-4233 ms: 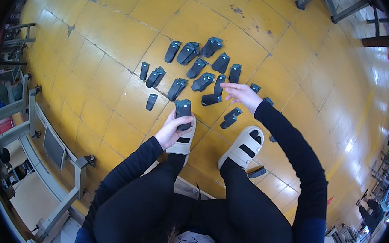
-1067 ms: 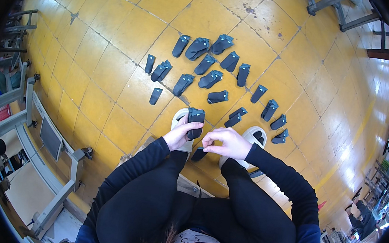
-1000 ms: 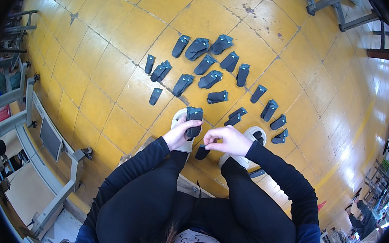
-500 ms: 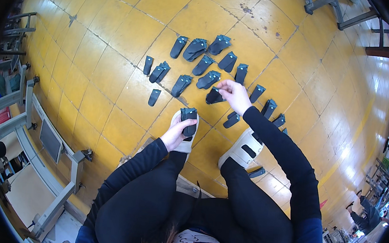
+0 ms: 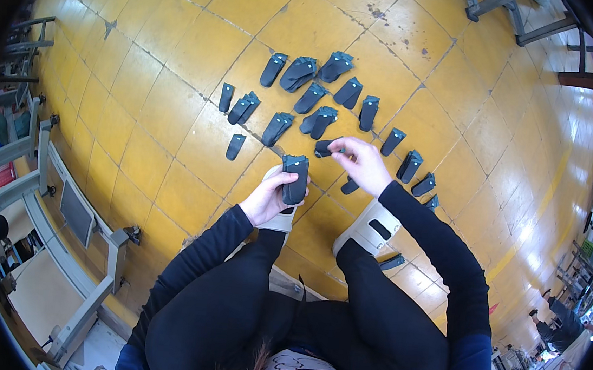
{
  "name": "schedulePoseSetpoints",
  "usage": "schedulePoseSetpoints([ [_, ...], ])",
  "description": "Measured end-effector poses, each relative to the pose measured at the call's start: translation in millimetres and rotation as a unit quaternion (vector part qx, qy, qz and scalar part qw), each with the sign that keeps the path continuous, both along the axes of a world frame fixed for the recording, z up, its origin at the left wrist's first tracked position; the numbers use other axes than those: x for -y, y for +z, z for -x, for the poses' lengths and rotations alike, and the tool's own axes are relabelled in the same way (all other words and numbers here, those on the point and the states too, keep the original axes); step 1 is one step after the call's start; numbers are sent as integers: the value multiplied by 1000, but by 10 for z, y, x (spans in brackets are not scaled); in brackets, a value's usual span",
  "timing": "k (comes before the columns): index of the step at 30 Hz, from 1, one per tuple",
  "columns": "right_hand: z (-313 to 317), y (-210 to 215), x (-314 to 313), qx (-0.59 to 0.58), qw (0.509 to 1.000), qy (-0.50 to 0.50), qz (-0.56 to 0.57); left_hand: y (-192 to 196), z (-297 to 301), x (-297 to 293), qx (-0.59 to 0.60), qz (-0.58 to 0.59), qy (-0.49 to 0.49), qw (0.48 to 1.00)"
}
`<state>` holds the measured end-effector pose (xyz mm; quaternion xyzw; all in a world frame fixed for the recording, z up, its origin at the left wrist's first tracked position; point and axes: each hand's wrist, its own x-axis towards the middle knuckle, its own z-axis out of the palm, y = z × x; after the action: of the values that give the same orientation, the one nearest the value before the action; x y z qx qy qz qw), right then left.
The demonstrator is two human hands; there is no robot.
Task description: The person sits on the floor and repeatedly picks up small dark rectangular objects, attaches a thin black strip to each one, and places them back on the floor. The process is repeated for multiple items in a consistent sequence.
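My left hand [image 5: 267, 196] sits just below the middle of the frame, its fingers [image 5: 288, 179] wrapped around a dark grey stack of pieces [image 5: 295, 178] that stands upright over my pale left shoe [image 5: 278, 220]. My right hand [image 5: 362, 164], a little up and to the right, pinches one small dark piece [image 5: 324, 147] between thumb and fingertips, held just above the yellow tiled floor [image 5: 175, 125]. That piece is just right of and above the stack, apart from it. More dark pieces [image 5: 304, 97] lie in loose rows on the floor toward the upper middle.
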<state>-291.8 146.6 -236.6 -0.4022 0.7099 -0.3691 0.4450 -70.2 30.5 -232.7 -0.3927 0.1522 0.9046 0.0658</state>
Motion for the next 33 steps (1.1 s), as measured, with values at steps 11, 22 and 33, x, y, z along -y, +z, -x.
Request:
schedulePoseSetpoints([
  [11,-325,339,17,-110,981,85,139,37,25,-81,1,35,-19,999],
  [22,-441,339,-90,-44,987,33,151,71,8,-173,21,43,-35,998],
  [33,-323,698,-2,321,939,-120,-14,426,164,-33,-52,88,-50,994],
])
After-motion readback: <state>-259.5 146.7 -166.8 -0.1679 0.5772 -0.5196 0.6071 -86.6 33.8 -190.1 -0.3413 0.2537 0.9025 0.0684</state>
